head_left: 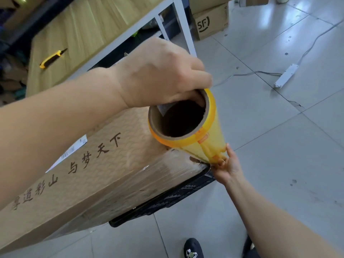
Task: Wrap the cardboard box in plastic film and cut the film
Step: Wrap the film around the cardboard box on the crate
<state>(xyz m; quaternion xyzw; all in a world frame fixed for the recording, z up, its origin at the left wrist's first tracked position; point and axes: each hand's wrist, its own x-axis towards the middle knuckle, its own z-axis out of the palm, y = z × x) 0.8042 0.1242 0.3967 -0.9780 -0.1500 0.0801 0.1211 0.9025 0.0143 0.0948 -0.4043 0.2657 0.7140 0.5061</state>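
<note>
A long cardboard box (104, 161) with black printed characters lies on a black crate. Clear film covers its near side face (149, 179). My left hand (160, 73) grips the top rim of a yellow film roll (201, 135), fingers hooked inside its cardboard core. The roll stands upright at the box's right corner. My right hand (227, 166) holds the roll's lower end close to that corner. A yellow and black utility knife (53, 58) lies on the wooden table to the upper left.
The black plastic crate (167, 200) under the box sits on the tiled floor. A white-framed table (178, 21) stands behind. An SF carton (210, 21) is at the back. A white power strip (286, 75) and cable lie on the floor at right. My shoe (193, 248) is at bottom.
</note>
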